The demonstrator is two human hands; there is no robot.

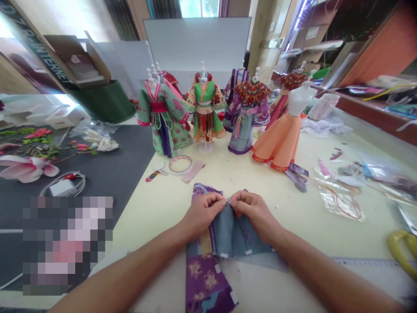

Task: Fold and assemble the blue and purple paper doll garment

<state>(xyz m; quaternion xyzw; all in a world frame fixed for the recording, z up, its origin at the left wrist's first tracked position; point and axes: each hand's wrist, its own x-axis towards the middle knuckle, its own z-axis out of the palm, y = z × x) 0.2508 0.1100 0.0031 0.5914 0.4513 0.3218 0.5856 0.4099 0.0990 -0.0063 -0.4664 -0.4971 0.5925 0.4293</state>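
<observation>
My left hand [206,209] and my right hand [253,212] meet fingertip to fingertip at the top edge of a blue-grey cloth piece [224,232]. Both pinch that edge, and a small pale bit shows between the fingertips. Folds run down the cloth, and small white tabs sit along its lower edge. A purple patterned cloth [203,282] with flowers extends from beneath it toward me, with white tabs on its right side. Whether the two cloths are joined is hidden from me.
Several small dress forms in costumes stand at the back, among them a green robe [177,108] and an orange skirt [280,137]. A tape roll [180,164] lies ahead. Scissors with yellow handles [402,252] and a ruler [365,264] are at right; a white charger [62,188] is left.
</observation>
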